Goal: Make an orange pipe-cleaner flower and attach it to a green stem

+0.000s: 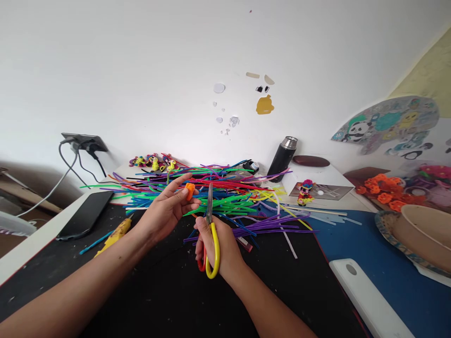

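Between the thumb and fingers of my left hand [167, 209] is a small orange fuzzy piece [190, 191], pinched, with the other fingers partly spread. My right hand [223, 244] is closed around scissors [212, 249] with one yellow and one red handle loop. Their blades point away from me, up toward the wall, and look closed together. The scissors and the orange piece are apart. Just beyond both hands lies a wide heap of pipe cleaners [225, 202] in green, blue, red, purple and other colours. A bundle of purple pipe cleaners [268, 227] lies right of my right hand.
At left lie a black phone [86, 213] and a yellow glue gun [116, 234]. A black thermos [282, 159] stands at the back beside a white box [326, 176]. Small fuzzy figures [155, 162] sit by the wall. A white bar-shaped device [369, 295] and a bowl [428, 225] are at right.
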`<action>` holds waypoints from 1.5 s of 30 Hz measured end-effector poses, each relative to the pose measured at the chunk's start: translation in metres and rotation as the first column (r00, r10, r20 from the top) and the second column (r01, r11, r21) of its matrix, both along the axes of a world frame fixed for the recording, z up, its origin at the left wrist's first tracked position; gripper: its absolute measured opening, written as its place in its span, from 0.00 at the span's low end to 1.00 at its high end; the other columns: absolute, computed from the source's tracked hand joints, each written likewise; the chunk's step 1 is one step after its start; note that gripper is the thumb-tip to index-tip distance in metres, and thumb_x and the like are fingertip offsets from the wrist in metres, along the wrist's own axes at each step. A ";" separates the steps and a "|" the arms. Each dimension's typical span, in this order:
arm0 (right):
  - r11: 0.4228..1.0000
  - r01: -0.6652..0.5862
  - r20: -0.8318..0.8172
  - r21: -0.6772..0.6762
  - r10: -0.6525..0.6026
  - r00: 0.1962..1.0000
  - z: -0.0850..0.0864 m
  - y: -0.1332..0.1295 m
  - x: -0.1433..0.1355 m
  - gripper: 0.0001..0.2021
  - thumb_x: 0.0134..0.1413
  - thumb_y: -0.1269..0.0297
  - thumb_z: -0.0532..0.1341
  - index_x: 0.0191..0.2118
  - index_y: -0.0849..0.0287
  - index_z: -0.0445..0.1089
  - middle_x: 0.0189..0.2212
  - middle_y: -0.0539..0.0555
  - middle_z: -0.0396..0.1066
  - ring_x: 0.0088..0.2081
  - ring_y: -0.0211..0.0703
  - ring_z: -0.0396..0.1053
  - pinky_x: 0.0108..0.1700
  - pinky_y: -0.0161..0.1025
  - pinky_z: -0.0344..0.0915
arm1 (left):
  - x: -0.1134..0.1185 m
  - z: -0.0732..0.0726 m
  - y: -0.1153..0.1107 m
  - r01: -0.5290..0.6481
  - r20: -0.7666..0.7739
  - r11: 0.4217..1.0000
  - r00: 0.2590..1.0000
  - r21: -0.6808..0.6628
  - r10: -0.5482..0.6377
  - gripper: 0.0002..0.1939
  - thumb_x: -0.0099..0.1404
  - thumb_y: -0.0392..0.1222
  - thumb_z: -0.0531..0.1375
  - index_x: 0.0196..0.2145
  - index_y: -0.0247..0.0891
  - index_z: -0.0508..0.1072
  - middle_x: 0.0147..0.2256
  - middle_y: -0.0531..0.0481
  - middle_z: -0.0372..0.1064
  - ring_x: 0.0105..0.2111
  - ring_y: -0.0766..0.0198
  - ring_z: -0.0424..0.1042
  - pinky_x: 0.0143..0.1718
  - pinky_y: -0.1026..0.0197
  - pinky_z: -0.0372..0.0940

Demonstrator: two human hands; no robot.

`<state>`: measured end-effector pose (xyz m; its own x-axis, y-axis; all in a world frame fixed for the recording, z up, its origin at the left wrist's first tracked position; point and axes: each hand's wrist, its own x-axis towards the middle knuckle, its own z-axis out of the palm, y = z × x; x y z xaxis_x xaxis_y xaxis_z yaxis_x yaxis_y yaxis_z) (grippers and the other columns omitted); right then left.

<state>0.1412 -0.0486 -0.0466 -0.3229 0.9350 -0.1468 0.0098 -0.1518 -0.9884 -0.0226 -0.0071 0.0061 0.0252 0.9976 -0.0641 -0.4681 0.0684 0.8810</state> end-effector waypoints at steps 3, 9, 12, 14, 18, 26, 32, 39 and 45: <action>1.000 -0.008 -0.011 -0.008 0.008 1.000 -0.002 0.000 0.000 0.35 0.63 0.24 0.56 0.43 0.56 0.69 0.17 0.45 0.68 0.16 0.39 0.67 0.18 0.32 0.64 | 0.001 0.001 0.000 0.016 0.000 1.000 1.000 0.000 -0.016 0.24 0.67 0.34 0.71 0.59 0.40 0.77 0.38 0.48 0.80 0.31 0.61 0.83 0.33 0.63 0.80; 1.000 0.000 -0.017 0.000 0.000 1.000 -0.005 0.001 0.000 0.34 0.63 0.24 0.56 0.43 0.57 0.69 0.17 0.45 0.68 0.16 0.39 0.67 0.18 0.31 0.63 | 0.000 0.000 0.001 0.038 -0.018 0.999 0.999 -0.004 -0.038 0.14 0.67 0.35 0.70 0.50 0.37 0.77 0.35 0.49 0.79 0.27 0.62 0.82 0.28 0.65 0.78; 1.000 -0.004 -0.016 0.013 0.005 1.000 -0.006 0.002 0.000 0.34 0.64 0.25 0.56 0.43 0.57 0.69 0.17 0.45 0.68 0.16 0.39 0.67 0.17 0.31 0.63 | -0.001 -0.001 0.001 0.044 -0.031 0.999 0.999 0.000 -0.044 0.13 0.67 0.36 0.71 0.47 0.38 0.75 0.35 0.48 0.80 0.27 0.62 0.82 0.28 0.65 0.77; 1.000 -0.005 -0.011 0.026 0.005 1.000 -0.006 0.002 0.001 0.34 0.65 0.25 0.56 0.43 0.57 0.70 0.17 0.45 0.68 0.16 0.39 0.67 0.17 0.31 0.63 | -0.002 -0.002 0.001 0.059 -0.039 0.998 0.998 0.001 -0.058 0.12 0.68 0.37 0.71 0.46 0.38 0.74 0.36 0.48 0.80 0.27 0.63 0.81 0.28 0.65 0.77; 0.999 -0.009 0.001 0.034 0.009 1.000 -0.003 0.001 0.001 0.33 0.65 0.26 0.56 0.43 0.57 0.70 0.16 0.45 0.68 0.16 0.39 0.67 0.18 0.31 0.63 | -0.001 -0.003 0.000 0.064 -0.047 0.998 0.997 0.005 -0.064 0.13 0.67 0.39 0.72 0.45 0.38 0.74 0.35 0.48 0.80 0.26 0.63 0.81 0.27 0.65 0.77; 1.000 -0.004 0.027 0.029 0.003 1.000 0.005 -0.001 0.001 0.33 0.65 0.27 0.56 0.44 0.57 0.70 0.17 0.45 0.68 0.16 0.39 0.67 0.18 0.32 0.63 | 0.001 -0.004 -0.001 0.066 -0.067 0.997 0.996 0.032 -0.064 0.14 0.66 0.42 0.74 0.44 0.39 0.75 0.34 0.48 0.81 0.27 0.63 0.80 0.27 0.65 0.76; 0.999 -0.004 0.023 0.039 0.003 1.000 0.002 -0.001 0.001 0.33 0.65 0.26 0.56 0.43 0.57 0.70 0.17 0.46 0.68 0.17 0.40 0.68 0.19 0.33 0.64 | 0.000 -0.008 0.000 0.052 -0.058 0.998 0.997 0.027 -0.050 0.14 0.65 0.41 0.74 0.43 0.37 0.76 0.34 0.46 0.81 0.26 0.63 0.79 0.26 0.66 0.75; 0.998 0.023 -0.009 0.061 -0.023 1.000 -0.004 0.002 0.003 0.35 0.64 0.24 0.55 0.42 0.57 0.70 0.18 0.46 0.69 0.17 0.39 0.68 0.19 0.32 0.64 | 0.001 -0.005 -0.001 0.089 0.029 0.994 0.996 -0.063 -0.087 0.17 0.64 0.36 0.75 0.49 0.36 0.79 0.42 0.42 0.82 0.37 0.56 0.85 0.36 0.62 0.81; 0.998 0.020 0.004 0.052 -0.020 1.000 0.000 0.003 0.004 0.36 0.63 0.23 0.55 0.43 0.57 0.70 0.18 0.46 0.69 0.17 0.40 0.69 0.19 0.33 0.65 | 0.002 -0.004 -0.003 0.169 -0.026 0.985 0.985 -0.029 -0.170 0.23 0.57 0.32 0.79 0.48 0.38 0.79 0.43 0.43 0.84 0.35 0.57 0.85 0.39 0.61 0.81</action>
<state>0.1454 -0.0456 -0.0464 -0.3038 0.9475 -0.0995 0.0118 -0.1007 -0.9949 -0.0204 -0.0101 0.0021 0.1916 0.9770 -0.0933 -0.4226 0.1679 0.8906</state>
